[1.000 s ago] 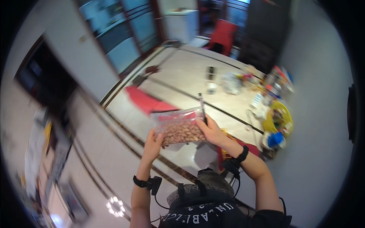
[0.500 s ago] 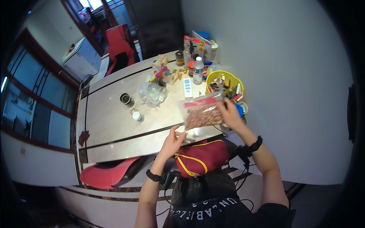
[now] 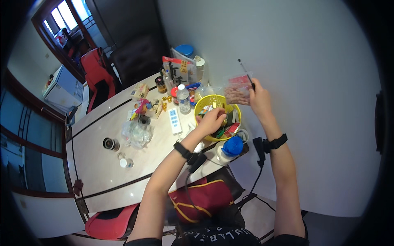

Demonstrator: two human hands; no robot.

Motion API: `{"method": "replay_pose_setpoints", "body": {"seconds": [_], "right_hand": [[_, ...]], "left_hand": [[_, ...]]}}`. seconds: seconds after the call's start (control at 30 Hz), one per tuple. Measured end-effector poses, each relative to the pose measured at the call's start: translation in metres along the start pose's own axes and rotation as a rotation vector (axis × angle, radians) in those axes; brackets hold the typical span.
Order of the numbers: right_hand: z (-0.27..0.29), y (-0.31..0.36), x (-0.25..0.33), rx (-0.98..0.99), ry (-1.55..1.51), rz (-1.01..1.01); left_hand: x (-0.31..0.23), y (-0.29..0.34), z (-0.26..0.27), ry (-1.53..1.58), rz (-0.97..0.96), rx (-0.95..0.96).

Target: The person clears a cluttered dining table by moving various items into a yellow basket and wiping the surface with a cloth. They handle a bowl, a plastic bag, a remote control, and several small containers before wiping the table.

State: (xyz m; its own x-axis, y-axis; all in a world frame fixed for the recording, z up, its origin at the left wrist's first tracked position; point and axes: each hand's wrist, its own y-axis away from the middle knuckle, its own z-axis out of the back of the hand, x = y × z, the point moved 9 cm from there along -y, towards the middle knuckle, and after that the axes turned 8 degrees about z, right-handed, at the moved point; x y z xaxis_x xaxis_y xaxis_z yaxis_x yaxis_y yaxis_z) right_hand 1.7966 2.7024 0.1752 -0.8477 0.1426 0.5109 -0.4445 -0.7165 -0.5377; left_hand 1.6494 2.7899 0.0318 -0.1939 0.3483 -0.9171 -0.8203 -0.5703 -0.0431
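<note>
My right hand [image 3: 259,96], raised by the wall beyond the basket's right side, is closed on a clear plastic bag of peanuts [image 3: 237,92] with a red top strip. A thin dark rod with a black grip [image 3: 247,72] sticks up from the same hand. My left hand [image 3: 213,121] reaches over the near left rim into a yellow basket [image 3: 200,105], its fingers curled among the small packets and odds and ends there. What those fingers grip, if anything, is hidden.
A water bottle [image 3: 184,99] and a white power strip [image 3: 175,121] are left of the basket. A blue-lidded container [image 3: 232,146] stands at its near side. A crumpled clear plastic bag [image 3: 138,133], a dark jar [image 3: 111,144] and a white-capped bottle [image 3: 126,163] lie further left.
The bag of peanuts has gone from above the table's near edge up and right, beyond the basket, in my right hand. My left hand has moved forward into the basket. The view has shifted right.
</note>
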Motion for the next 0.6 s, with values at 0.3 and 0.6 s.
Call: {"method": "replay_pose_setpoints", "body": {"seconds": [0.3,0.6], "right_hand": [[-0.022,-0.001,-0.020,0.094,0.148,0.052],[-0.027,0.000,-0.010,0.080,0.108,0.154]], "left_hand": [[0.110,-0.129,-0.105,-0.731,0.271,0.368],[0.083,-0.094,-0.076,-0.278,0.227,0.132]]}}
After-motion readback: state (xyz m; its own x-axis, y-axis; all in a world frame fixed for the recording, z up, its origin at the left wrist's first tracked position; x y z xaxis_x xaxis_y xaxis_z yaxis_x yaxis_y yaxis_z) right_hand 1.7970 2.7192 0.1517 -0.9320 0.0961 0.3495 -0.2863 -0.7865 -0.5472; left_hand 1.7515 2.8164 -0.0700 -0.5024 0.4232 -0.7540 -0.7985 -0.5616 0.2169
